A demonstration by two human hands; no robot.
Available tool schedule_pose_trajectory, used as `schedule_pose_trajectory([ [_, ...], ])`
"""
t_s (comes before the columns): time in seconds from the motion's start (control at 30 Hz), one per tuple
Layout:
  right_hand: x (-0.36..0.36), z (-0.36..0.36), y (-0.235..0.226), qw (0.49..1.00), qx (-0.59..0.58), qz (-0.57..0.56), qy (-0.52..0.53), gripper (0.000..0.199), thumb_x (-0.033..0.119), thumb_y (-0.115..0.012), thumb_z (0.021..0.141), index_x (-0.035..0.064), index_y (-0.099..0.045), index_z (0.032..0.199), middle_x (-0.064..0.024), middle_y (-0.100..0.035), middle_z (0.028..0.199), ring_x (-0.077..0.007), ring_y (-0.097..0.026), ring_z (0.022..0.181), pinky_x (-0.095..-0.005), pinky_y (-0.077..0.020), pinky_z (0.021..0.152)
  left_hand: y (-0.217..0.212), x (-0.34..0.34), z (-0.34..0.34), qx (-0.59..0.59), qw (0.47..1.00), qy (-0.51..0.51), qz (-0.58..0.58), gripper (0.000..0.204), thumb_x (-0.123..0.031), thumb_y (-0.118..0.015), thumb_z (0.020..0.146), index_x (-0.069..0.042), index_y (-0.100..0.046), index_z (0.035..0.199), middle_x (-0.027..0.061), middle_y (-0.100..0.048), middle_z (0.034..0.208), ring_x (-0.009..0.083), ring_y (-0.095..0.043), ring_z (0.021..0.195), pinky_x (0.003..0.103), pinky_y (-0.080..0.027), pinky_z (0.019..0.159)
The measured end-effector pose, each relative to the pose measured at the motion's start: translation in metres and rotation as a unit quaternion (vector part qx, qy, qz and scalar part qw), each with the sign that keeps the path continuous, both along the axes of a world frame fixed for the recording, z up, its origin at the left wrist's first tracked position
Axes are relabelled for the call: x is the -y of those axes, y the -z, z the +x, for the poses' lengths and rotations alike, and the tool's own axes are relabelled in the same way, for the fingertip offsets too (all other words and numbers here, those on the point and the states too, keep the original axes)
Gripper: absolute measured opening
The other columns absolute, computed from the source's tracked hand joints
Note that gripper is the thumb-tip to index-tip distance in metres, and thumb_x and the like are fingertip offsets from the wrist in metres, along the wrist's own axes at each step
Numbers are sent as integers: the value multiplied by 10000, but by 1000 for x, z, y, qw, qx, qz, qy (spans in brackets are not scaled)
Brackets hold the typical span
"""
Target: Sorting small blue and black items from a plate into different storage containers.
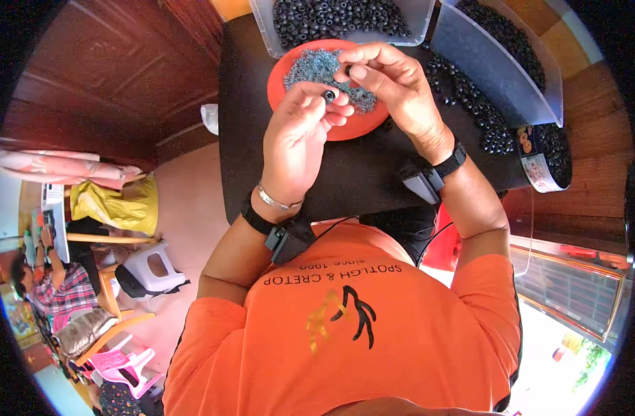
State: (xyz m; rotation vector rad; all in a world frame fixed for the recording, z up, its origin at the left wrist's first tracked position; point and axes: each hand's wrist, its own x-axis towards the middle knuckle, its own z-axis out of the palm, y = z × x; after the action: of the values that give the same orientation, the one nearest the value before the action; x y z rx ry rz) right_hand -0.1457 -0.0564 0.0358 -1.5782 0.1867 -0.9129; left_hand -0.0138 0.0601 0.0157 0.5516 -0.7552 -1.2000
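Observation:
Over a round orange-red plate (362, 130), my two hands are held close together. My left hand (296, 135) is closed, palm up, with a small black ring-shaped piece (330, 96) pinched at its fingertips; a hole shows in the piece's end. Just above and to the right, my right hand (400, 87) pinches a small dark piece (348, 70) between thumb and forefinger, mostly covered by them. The two pieces are apart. Heaped on the plate are many tiny grey-blue parts (310, 69), too small to name.
A clear tub (262, 24) of black ring-shaped pieces stands behind the plate. Another translucent tub (501, 69) is at the right, with loose black pieces (480, 111) beside it on the dark table (251, 159). A small container (539, 172) sits at the right edge. Another person (64, 288) is far left.

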Motion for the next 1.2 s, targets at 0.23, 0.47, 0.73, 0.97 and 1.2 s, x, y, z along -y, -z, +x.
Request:
schedule_pose_trajectory([
  [0.23, 0, -1, -2, 999, -21, 5, -49, 196, 98, -550, 930, 11, -623, 1089, -58, -659, 958, -114, -597, 914, -266, -470, 848, -1, 0, 1, 13, 1000, -5, -7, 156, -142, -483, 937, -32, -538, 1034, 80, -600, 1007, 175, -583, 922, 296, -426, 837],
  [0.47, -2, -2, -6, 997, 5, -75, -24, 194, 109, -566, 920, 9, -634, 1072, -45, -651, 994, -120, -591, 916, -266, -464, 844, 2, 1, 4, -2, 1000, 25, -10, 197, -189, -435, 959, -28, -535, 1010, 79, -597, 997, 184, -575, 922, 311, -430, 830],
  [0.73, -3, -2, -3, 996, -39, -54, -56, 174, 56, -550, 919, 6, -639, 1060, -39, -644, 994, -105, -580, 903, -256, -458, 833, 3, 1, 2, -33, 999, 38, 4, 241, -241, -410, 972, -34, -532, 967, 77, -581, 948, 204, -574, 912, 330, -441, 826],
  [0.97, 3, 1, 1, 996, -77, -24, -32, 167, 95, -570, 918, 41, -651, 1053, 23, -636, 884, -52, -549, 791, -219, -457, 739, 11, 4, 13, -120, 984, 40, 123, 226, -238, -454, 951, -38, -558, 930, 99, -614, 926, 226, -604, 856, 334, -463, 781],
  [1.2, 4, 5, 4, 996, -72, -8, -52, 171, 91, -578, 913, 42, -648, 1060, 20, -639, 897, -56, -564, 811, -226, -466, 746, 13, 6, 15, -136, 981, 36, 136, 234, -235, -475, 941, -26, -576, 916, 113, -628, 912, 238, -614, 834, 333, -473, 758],
])
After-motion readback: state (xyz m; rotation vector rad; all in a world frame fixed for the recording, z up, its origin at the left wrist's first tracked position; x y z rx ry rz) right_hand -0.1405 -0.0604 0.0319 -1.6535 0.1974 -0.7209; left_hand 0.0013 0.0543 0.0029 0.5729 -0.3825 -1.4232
